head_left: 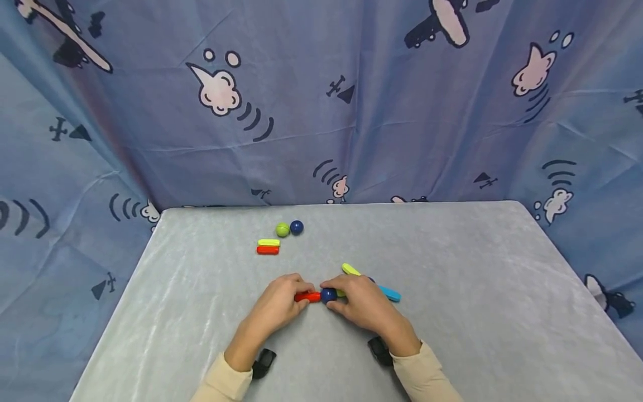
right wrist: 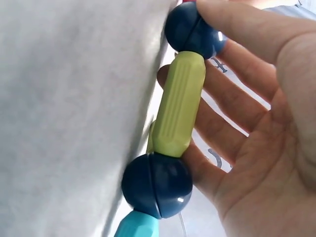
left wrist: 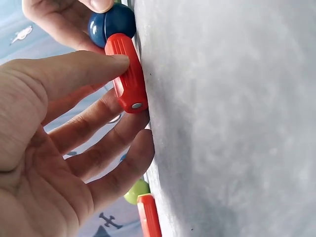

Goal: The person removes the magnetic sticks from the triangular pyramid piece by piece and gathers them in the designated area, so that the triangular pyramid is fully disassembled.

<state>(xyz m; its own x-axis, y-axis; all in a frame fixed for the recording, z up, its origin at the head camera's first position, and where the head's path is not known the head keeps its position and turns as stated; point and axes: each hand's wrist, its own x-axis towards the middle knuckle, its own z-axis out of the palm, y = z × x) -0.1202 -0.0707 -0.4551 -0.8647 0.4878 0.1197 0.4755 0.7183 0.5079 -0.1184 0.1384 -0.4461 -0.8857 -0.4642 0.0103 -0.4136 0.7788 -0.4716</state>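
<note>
My left hand [head_left: 277, 301] pinches a red magnetic rod [left wrist: 128, 74] between thumb and fingers, its far end against a dark blue ball [left wrist: 112, 23]. A metal disc shows on the rod's near end. My right hand [head_left: 363, 301] holds that same blue ball with its thumb and fingertips. From the ball a yellow-green rod [right wrist: 179, 103] runs to a second dark blue ball [right wrist: 157, 185], where a light blue rod [right wrist: 138, 225] joins on. Another yellow-green rod [head_left: 350, 269] sticks out beyond my right hand in the head view.
Farther back on the grey-covered table [head_left: 452, 251] lie a green ball [head_left: 283, 229] and a dark blue ball [head_left: 297, 227] side by side. Just in front of them are a yellow rod [head_left: 268, 242] and a red rod [head_left: 268, 250]. A patterned blue curtain [head_left: 301, 111] hangs behind the table.
</note>
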